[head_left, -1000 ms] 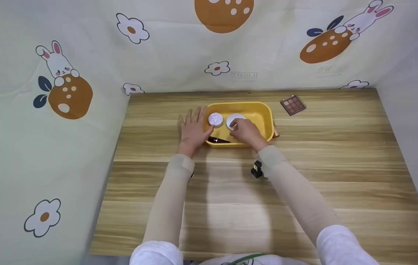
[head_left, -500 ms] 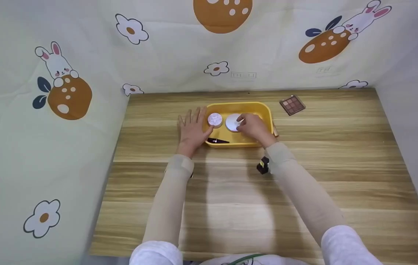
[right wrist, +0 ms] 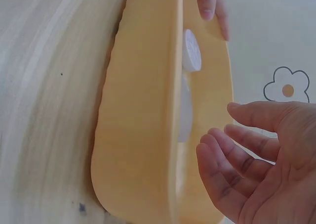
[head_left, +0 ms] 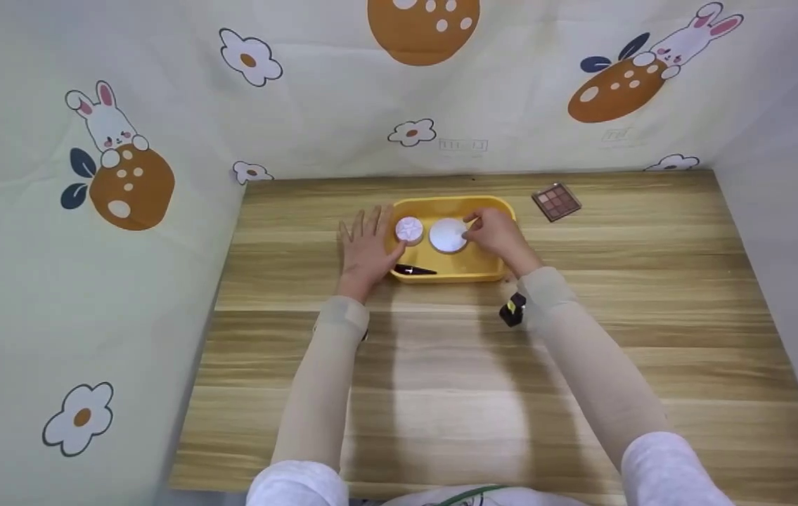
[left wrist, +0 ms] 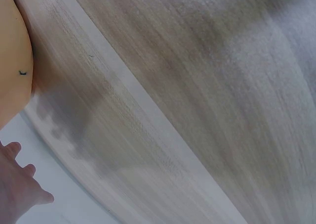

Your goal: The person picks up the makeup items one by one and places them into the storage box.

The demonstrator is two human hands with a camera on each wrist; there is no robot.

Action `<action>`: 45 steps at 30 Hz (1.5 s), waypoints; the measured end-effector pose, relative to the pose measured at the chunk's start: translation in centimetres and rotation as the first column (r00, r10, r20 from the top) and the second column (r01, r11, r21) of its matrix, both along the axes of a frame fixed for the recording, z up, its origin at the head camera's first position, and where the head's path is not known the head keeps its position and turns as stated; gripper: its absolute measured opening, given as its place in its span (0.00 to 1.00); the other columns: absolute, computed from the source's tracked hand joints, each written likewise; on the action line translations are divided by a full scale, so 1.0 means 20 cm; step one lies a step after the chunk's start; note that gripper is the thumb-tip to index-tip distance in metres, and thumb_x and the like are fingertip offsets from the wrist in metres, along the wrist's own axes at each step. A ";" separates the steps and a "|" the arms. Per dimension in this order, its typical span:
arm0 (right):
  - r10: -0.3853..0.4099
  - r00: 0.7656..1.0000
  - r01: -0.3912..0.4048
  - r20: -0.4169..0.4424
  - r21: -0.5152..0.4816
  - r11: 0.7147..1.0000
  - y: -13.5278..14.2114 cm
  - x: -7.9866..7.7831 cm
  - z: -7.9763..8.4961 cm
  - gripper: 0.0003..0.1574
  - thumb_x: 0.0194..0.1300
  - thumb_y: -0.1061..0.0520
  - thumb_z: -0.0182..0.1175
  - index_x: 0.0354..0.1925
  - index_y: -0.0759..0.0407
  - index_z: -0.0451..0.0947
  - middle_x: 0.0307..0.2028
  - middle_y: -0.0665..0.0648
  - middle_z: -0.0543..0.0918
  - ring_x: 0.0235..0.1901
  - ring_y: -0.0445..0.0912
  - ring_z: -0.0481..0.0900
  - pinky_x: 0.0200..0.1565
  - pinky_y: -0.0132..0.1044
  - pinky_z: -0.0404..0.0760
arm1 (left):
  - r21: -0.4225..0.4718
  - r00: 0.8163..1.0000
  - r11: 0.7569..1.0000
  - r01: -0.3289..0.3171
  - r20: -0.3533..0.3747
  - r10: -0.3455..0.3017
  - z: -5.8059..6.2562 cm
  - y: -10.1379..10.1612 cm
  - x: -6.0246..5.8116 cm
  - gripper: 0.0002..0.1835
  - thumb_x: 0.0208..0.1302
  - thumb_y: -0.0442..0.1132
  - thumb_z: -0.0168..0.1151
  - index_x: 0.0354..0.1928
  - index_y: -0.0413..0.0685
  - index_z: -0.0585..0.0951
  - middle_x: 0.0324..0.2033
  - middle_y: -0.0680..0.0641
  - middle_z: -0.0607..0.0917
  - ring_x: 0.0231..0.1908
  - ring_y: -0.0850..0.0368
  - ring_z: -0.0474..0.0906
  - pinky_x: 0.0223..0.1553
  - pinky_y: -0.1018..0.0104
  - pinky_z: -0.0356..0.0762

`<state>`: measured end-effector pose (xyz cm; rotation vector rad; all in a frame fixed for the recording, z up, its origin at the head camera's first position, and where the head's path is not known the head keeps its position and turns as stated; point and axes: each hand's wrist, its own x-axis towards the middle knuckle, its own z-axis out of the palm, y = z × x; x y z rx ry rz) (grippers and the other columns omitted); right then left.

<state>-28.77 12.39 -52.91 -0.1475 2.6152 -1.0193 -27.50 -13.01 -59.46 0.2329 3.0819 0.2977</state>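
White disc (head_left: pixel 447 235) lies in the yellow tray (head_left: pixel 465 266), just beside the right hand (head_left: pixel 500 232), whose loosely bent fingers hold nothing. Left of the disc lie a puck (head_left: pixel 409 229) and a black stick (head_left: pixel 415 270), with the left hand (head_left: pixel 365 251), fingers spread, at the tray's end; a palette (head_left: pixel 557 202) lies right of the tray.

In tray (head_left: pixel 455 278) on table (head_left: pixel 659 281): 2 discs (head_left: pixel 448 235) side by side, pen (head_left: pixel 414 270) front L (palette (head_left: pixel 557 202) outside, R)

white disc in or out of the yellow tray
In: the head view shows the white disc inside the tray; from the right wrist, the near wall partly hides it.
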 end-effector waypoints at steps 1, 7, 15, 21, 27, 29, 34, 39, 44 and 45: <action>-0.002 1.000 0.002 -0.005 0.003 1.000 0.01 0.00 0.01 0.22 0.59 0.58 0.62 0.51 0.66 0.77 0.40 0.63 0.81 0.36 0.50 0.76 0.37 0.38 0.74 | 0.001 1.000 1.000 0.000 0.001 0.000 0.00 0.00 0.00 0.42 0.62 0.68 0.41 0.74 0.65 0.44 0.73 0.51 0.51 0.72 0.43 0.43 0.66 0.34 0.34; -0.024 1.000 0.023 -0.011 -0.022 0.999 0.06 -0.02 0.04 0.23 0.60 0.58 0.62 0.52 0.67 0.76 0.39 0.61 0.80 0.30 0.45 0.74 0.30 0.31 0.72 | 0.018 1.000 1.000 -0.005 0.010 0.005 -0.01 0.00 0.00 0.42 0.63 0.68 0.41 0.74 0.65 0.43 0.73 0.51 0.50 0.72 0.44 0.42 0.66 0.34 0.32; -0.066 0.998 0.066 0.006 -0.044 0.997 0.15 -0.05 0.08 0.23 0.61 0.58 0.61 0.54 0.66 0.75 0.42 0.63 0.79 0.32 0.45 0.75 0.30 0.30 0.75 | 0.021 1.000 1.000 -0.005 0.003 0.005 -0.01 0.00 -0.01 0.41 0.63 0.68 0.41 0.74 0.66 0.44 0.73 0.50 0.52 0.72 0.43 0.43 0.66 0.34 0.33; -0.080 0.997 0.079 -0.016 -0.011 0.997 0.21 -0.06 0.09 0.24 0.61 0.57 0.60 0.55 0.64 0.74 0.43 0.63 0.79 0.32 0.46 0.76 0.31 0.30 0.76 | 0.010 1.000 1.000 -0.006 0.012 0.006 -0.01 0.00 -0.01 0.41 0.63 0.68 0.39 0.74 0.67 0.43 0.73 0.51 0.51 0.72 0.43 0.44 0.66 0.34 0.33; -0.083 0.996 0.084 -0.020 0.029 0.996 0.27 -0.06 0.11 0.25 0.62 0.56 0.60 0.56 0.63 0.74 0.45 0.64 0.80 0.38 0.49 0.78 0.33 0.31 0.76 | 0.014 1.000 1.000 -0.009 0.026 0.009 -0.01 0.00 -0.01 0.41 0.63 0.68 0.38 0.74 0.66 0.42 0.74 0.51 0.50 0.72 0.43 0.42 0.66 0.35 0.32; -0.082 0.997 0.082 -0.018 0.039 0.996 0.28 -0.06 0.10 0.24 0.63 0.56 0.59 0.56 0.63 0.74 0.46 0.64 0.80 0.39 0.50 0.78 0.33 0.31 0.76 | 0.012 1.000 1.000 -0.010 0.029 0.010 -0.01 0.00 -0.01 0.41 0.63 0.68 0.38 0.74 0.66 0.42 0.74 0.51 0.49 0.73 0.44 0.42 0.66 0.35 0.32; -0.092 0.996 0.092 -0.004 0.036 0.995 0.32 -0.06 0.10 0.24 0.63 0.56 0.58 0.56 0.64 0.74 0.45 0.65 0.80 0.36 0.49 0.78 0.31 0.31 0.76 | 0.008 1.000 1.000 -0.010 0.021 0.010 -0.01 0.00 -0.01 0.41 0.62 0.69 0.39 0.74 0.66 0.43 0.74 0.51 0.50 0.72 0.43 0.43 0.66 0.35 0.33; -0.109 0.994 0.109 -0.012 0.025 0.994 0.35 -0.05 0.09 0.23 0.63 0.57 0.59 0.56 0.64 0.74 0.44 0.65 0.80 0.35 0.52 0.80 0.30 0.30 0.78 | 0.014 1.000 1.000 -0.008 0.025 0.008 -0.01 0.00 -0.01 0.42 0.63 0.68 0.40 0.74 0.65 0.43 0.73 0.50 0.51 0.72 0.43 0.42 0.66 0.34 0.33; -0.117 0.993 0.117 -0.020 0.025 0.993 0.39 -0.04 0.08 0.23 0.63 0.57 0.58 0.55 0.65 0.74 0.44 0.67 0.81 0.37 0.58 0.82 0.30 0.31 0.79 | -0.008 1.000 1.000 -0.005 0.021 0.005 0.00 0.00 -0.01 0.41 0.63 0.68 0.40 0.74 0.65 0.42 0.74 0.51 0.50 0.72 0.44 0.42 0.66 0.34 0.34; -0.115 0.993 0.115 -0.021 0.026 0.993 0.39 -0.03 0.08 0.24 0.63 0.57 0.58 0.55 0.65 0.73 0.44 0.67 0.81 0.38 0.59 0.82 0.30 0.32 0.79 | -0.011 1.000 1.000 -0.004 0.017 0.005 0.00 0.00 -0.01 0.41 0.63 0.68 0.40 0.74 0.65 0.43 0.74 0.51 0.50 0.72 0.44 0.42 0.66 0.34 0.35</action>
